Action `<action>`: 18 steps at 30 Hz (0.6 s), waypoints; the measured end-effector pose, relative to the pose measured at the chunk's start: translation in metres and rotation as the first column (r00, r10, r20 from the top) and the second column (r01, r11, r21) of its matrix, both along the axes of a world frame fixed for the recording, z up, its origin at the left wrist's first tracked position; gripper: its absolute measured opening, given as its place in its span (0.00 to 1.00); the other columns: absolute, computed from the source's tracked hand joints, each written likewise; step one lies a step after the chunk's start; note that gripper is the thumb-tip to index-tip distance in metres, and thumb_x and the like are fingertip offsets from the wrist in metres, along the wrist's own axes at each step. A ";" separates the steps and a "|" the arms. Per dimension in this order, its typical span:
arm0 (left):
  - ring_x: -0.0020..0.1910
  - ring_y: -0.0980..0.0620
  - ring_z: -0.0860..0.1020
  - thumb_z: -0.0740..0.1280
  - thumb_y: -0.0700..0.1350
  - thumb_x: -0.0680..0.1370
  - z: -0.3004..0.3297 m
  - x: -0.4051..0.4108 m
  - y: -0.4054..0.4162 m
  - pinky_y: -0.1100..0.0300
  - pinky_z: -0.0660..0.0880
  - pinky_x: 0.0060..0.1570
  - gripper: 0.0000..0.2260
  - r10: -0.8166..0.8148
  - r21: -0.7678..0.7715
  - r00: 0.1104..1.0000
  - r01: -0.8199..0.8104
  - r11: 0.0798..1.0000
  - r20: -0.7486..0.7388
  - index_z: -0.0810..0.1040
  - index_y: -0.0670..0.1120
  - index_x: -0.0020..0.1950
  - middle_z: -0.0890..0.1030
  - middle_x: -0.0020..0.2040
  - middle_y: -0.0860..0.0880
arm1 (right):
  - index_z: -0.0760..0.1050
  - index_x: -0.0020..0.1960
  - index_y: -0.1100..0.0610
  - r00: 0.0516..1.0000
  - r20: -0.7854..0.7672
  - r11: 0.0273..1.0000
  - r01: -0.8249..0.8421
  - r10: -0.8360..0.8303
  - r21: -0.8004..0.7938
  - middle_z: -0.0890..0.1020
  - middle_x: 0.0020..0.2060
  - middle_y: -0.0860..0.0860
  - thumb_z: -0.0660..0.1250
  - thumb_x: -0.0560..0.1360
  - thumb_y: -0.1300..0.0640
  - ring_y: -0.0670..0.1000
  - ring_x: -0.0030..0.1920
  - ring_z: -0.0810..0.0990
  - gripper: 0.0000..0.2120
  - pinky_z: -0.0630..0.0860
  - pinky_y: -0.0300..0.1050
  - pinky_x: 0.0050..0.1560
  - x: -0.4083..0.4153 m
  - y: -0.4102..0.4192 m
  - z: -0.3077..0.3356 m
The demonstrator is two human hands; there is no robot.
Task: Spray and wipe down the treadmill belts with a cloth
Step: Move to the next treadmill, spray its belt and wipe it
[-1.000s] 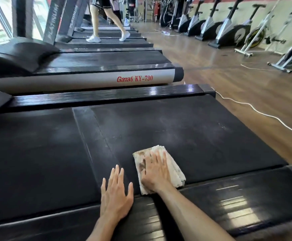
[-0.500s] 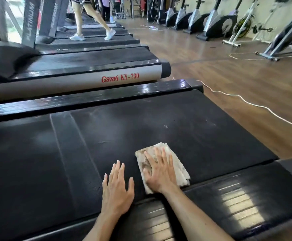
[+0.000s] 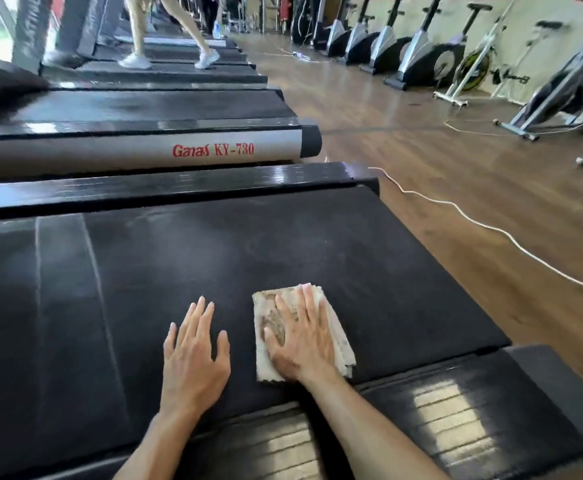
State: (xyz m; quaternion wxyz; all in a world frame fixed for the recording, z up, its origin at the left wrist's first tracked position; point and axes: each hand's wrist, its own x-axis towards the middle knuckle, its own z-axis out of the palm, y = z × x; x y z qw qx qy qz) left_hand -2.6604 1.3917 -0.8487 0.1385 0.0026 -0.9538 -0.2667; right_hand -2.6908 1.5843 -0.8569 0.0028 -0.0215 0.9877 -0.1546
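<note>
— Two hands are being seen on the belt (image 3: pixel 283 244), is that right?

— Yes, two. The left hand (image 3: pixel 193 358) is being laid flat on the bare belt, fingers straight and slightly spread, nothing being held. The right hand (image 3: pixel 300 344) is being pressed flat on the cloth (image 3: pixel 340 341), fingers straight and fanned over it, not curled round it.

— How many cloths are being counted?

— One. It is folded, off-white with brown stains, and is being held down on the belt near the side rail (image 3: pixel 456 414) closest to the camera, just right of the left hand, with a gap between them.

— And the belt itself?

— One black belt is being worked on; a paler strip (image 3: pixel 65 271) is being shown across it at the left. Two glossy rails are being seen beside it, the near one under both forearms and the far rail (image 3: pixel 179 188) beyond.

— How many treadmills are being seen?

— At least four in a row. The next one is being marked by red lettering (image 3: pixel 213 150), "Ganas KY-730". Further back, one person's two legs in white shoes (image 3: pixel 207 58) are being seen on another belt.

— Anything on the floor?

— One white cable (image 3: pixel 491 228) is being trailed over the wood floor (image 3: pixel 456 174). About six exercise bikes (image 3: pixel 418 57) are being lined along the wall; the exact count cannot be told.
</note>
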 end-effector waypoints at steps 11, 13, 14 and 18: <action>0.81 0.55 0.54 0.62 0.50 0.83 -0.014 0.019 0.009 0.49 0.51 0.80 0.27 -0.007 -0.132 0.994 0.021 0.991 0.107 0.63 0.47 0.81 0.60 0.82 0.51 | 0.64 0.78 0.52 1.000 -0.008 1.000 0.005 -0.005 -0.013 0.51 0.82 0.62 0.45 0.71 0.35 0.62 0.82 0.42 0.40 0.32 0.58 0.78 0.016 0.030 0.007; 0.82 0.55 0.52 0.61 0.52 0.83 -0.017 0.004 -0.001 0.49 0.49 0.80 0.27 -0.002 -0.172 0.992 0.024 0.985 0.124 0.61 0.47 0.81 0.58 0.82 0.52 | 0.66 0.72 0.54 0.999 -0.044 1.000 0.022 -0.021 0.007 0.56 0.78 0.61 0.52 0.74 0.36 0.63 0.81 0.47 0.33 0.35 0.59 0.79 0.011 0.025 0.003; 0.82 0.56 0.51 0.60 0.53 0.83 -0.019 -0.001 -0.005 0.49 0.48 0.80 0.28 0.004 -0.183 0.990 0.022 0.983 0.139 0.60 0.48 0.82 0.57 0.83 0.52 | 0.65 0.72 0.53 0.998 -0.062 0.999 0.031 -0.031 0.009 0.55 0.78 0.60 0.51 0.75 0.36 0.63 0.81 0.46 0.32 0.35 0.60 0.79 0.009 0.022 -0.003; 0.81 0.59 0.41 0.51 0.59 0.84 -0.032 -0.014 -0.020 0.50 0.43 0.80 0.30 0.013 -0.266 0.976 0.046 0.963 0.216 0.50 0.50 0.84 0.45 0.83 0.55 | 0.58 0.82 0.47 0.993 -0.096 0.997 0.076 -0.074 0.015 0.50 0.83 0.59 0.49 0.75 0.35 0.61 0.83 0.41 0.37 0.37 0.64 0.79 0.003 0.017 -0.020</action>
